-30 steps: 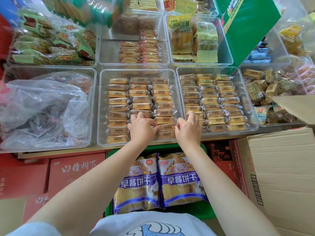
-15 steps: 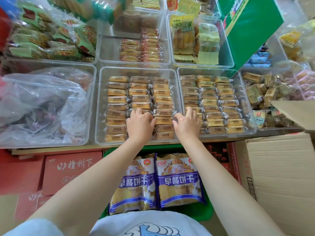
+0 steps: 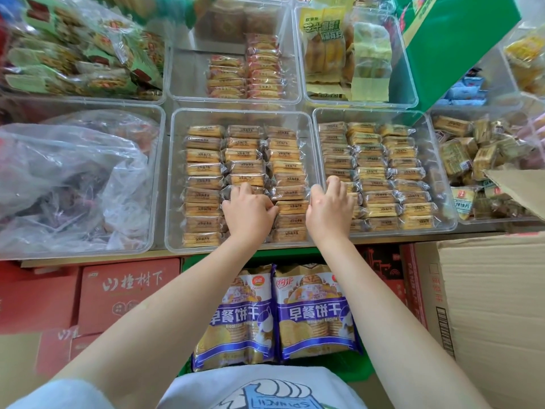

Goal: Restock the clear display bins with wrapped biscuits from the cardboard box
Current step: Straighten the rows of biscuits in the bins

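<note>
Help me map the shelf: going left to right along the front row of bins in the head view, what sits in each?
Crumpled clear plastic bag → biscuit bin under the left hand → biscuit bin under the right hand → loosely piled small packets.

Both bare arms reach forward from the near edge, running roughly side by side and drawing slightly closer toward the far end. The left hand lies palm down with its back to the camera, fingers curled downward and thumb tucked toward the right. The right hand sits just beside it, apart from it, also palm down, fingers bent at the knuckles and tips pointing away. Both wrists are nearly straight.
</note>
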The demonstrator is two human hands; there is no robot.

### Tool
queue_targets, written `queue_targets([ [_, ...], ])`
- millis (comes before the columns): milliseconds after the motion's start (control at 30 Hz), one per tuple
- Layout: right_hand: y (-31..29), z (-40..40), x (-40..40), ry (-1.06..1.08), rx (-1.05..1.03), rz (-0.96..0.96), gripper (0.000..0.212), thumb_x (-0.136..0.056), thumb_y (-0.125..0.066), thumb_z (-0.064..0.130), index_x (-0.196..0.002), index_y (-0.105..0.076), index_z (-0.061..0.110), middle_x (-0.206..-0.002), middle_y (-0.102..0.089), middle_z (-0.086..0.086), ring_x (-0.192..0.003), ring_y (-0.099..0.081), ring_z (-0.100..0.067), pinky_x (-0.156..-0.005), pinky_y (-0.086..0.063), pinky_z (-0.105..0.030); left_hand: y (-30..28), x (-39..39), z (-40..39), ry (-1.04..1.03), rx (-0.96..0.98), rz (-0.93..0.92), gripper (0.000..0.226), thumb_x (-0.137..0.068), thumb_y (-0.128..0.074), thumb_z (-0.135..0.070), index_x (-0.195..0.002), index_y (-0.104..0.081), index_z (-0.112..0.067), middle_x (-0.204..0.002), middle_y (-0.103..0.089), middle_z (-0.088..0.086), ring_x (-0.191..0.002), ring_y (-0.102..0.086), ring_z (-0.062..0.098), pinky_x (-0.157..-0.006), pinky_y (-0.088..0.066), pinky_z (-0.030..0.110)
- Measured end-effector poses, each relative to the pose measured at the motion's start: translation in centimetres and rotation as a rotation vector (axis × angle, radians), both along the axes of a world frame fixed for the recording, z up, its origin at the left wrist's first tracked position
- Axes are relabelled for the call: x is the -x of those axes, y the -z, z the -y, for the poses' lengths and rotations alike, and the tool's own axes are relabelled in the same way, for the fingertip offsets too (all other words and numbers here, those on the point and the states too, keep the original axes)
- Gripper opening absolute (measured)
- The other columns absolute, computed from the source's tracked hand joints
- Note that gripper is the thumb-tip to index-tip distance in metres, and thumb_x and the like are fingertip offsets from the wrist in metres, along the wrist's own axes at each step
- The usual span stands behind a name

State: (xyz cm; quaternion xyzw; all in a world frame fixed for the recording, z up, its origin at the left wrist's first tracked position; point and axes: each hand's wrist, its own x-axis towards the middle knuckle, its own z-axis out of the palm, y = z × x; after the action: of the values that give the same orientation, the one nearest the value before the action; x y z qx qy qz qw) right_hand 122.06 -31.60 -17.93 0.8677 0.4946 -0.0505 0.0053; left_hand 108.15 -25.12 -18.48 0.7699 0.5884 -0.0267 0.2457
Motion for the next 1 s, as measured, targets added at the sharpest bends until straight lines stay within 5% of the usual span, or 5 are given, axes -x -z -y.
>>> queue_targets([
  [200,-0.6,-1.3,-1.4,0.019,-0.078,-0.151,0.024,-0.097,-0.061,0.025,-0.12,-0.063,0.018,-0.14,-0.042,-0.016,-0.13,-0.04,-0.033,-0.104,-0.037,-0.048,0.2,0.5,-0.5,-0.045,-0.154,0.092,0.033,-0.099,-0.051,-0.05,-0.108,-0.068,-0.023,-0.109,-0.06,0.002,-0.105,-0.054,0.023,-0.09,-0.036,0.04],
  [333,-0.2,-2.2,-1.5,0.06,0.001,-0.231,0.024,-0.099,-0.059,0.035,-0.116,-0.067,0.019,-0.146,-0.039,-0.014,-0.137,-0.033,-0.032,-0.11,-0.031,-0.047,0.1,0.2,-1.8,-0.029,-0.113,0.106,0.034,-0.099,-0.053,-0.049,-0.113,-0.07,-0.022,-0.109,-0.057,0.004,-0.106,-0.054,0.024,-0.091,-0.037,0.039],
  [500,-0.2,-2.4,-1.9,-0.01,0.006,-0.109,0.017,-0.097,-0.062,0.025,-0.108,-0.07,0.015,-0.137,-0.043,-0.012,-0.13,-0.037,-0.031,-0.103,-0.034,-0.046,0.2,-0.3,-2.6,-0.031,-0.094,0.125,0.034,-0.094,-0.062,-0.053,-0.111,-0.07,-0.025,-0.114,-0.057,0.002,-0.109,-0.054,0.023,-0.091,-0.037,0.038],
  [700,0.0,-2.1,-1.4,-0.13,-0.042,0.106,0.005,-0.083,-0.072,0.005,-0.087,-0.07,0.008,-0.128,-0.058,-0.017,-0.127,-0.048,-0.036,-0.091,-0.043,-0.048,0.7,-1.2,-2.5,-0.036,-0.074,0.206,0.023,-0.091,-0.068,-0.049,-0.099,-0.078,-0.029,-0.097,-0.052,-0.005,-0.097,-0.052,0.02,-0.088,-0.038,0.038],
  [1000,1.2,-2.5,-0.8,-0.112,-0.138,0.034,0.021,-0.08,-0.065,-0.008,-0.091,-0.064,0.01,-0.136,-0.05,-0.024,-0.133,-0.042,-0.046,-0.096,-0.042,-0.058,1.0,-1.8,-2.9,-0.02,-0.101,0.151,0.025,-0.091,-0.067,-0.05,-0.101,-0.079,-0.03,-0.101,-0.059,-0.002,-0.1,-0.054,0.021,-0.086,-0.038,0.037],
])
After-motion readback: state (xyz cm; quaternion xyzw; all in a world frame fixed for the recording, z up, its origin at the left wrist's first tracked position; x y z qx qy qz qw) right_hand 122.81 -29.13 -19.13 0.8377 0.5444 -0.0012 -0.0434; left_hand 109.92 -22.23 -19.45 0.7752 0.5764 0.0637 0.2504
